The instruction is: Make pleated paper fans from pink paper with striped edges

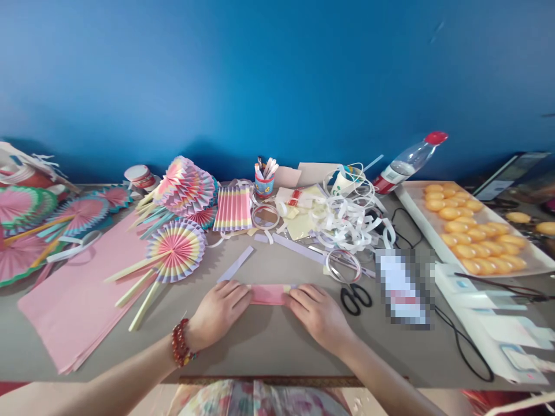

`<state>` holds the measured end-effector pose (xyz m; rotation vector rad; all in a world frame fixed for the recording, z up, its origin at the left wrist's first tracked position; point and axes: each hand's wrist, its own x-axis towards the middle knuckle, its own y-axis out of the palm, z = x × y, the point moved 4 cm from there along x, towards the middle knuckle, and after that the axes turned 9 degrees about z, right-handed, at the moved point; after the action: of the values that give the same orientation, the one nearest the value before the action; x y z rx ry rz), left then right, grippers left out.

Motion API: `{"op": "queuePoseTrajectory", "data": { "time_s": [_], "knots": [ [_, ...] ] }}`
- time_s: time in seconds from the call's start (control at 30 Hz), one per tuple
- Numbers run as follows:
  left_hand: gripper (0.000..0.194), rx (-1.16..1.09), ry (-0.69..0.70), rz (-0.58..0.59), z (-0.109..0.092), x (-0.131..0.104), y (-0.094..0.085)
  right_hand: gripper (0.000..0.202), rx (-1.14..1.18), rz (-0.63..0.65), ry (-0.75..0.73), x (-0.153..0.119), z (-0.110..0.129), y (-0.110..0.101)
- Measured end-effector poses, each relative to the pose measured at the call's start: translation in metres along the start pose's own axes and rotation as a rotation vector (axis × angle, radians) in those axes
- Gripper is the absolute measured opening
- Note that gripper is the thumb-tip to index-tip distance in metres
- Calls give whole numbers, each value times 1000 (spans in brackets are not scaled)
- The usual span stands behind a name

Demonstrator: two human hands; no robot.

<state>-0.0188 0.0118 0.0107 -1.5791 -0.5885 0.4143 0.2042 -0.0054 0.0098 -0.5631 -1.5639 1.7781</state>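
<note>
A narrow folded strip of pink paper point(267, 294) with yellowish ends lies on the table in front of me. My left hand point(223, 312), with a red bead bracelet on the wrist, presses its left end with the fingers together. At the right end, the fingers of my right hand point(318, 315) pinch and hold the paper down; both thumbs are mostly hidden. Just beyond my left hand is a loose lilac paper strip point(235, 264). Black-handled scissors point(356, 299) lie right of my right hand, with a roll of tape point(343, 266) over their blades.
Pleated paper fans point(176, 251) and pink sheets point(93, 283) spread over the left side. Beyond my hands are a pleated paper piece point(233, 208), a pen cup point(264, 185) and curled white strips point(347, 222). A tilted bottle point(410, 164) and a tray point(407, 193) of yellow oval pieces stand right.
</note>
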Motion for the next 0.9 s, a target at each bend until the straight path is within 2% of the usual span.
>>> {"op": "queuePoseTrajectory", "data": {
  "time_s": [0.23, 0.4, 0.57, 0.7, 0.83, 0.9],
  "knots": [
    [17, -91, -7, -22, 4, 0, -1, 16, 26, 49, 4, 1, -2, -3],
    [13, -145, -30, -10, 5, 3, -7, 15, 12, 2, 6, 0, -2, 0],
    [25, -168, 2, -8, 0, 1, -13, 16, 38, -8, 25, -2, -3, 1],
    [26, -161, -48, 24, -7, 0, -17, 19, 28, -35, 34, -3, -2, -2],
    [41, -178, -101, 92, -15, 2, -20, 21, 24, -65, 52, -5, -1, -4],
    [30, -147, -124, 125, -17, 2, -18, 21, 25, -72, 60, -6, -1, -4]
  ]
}}
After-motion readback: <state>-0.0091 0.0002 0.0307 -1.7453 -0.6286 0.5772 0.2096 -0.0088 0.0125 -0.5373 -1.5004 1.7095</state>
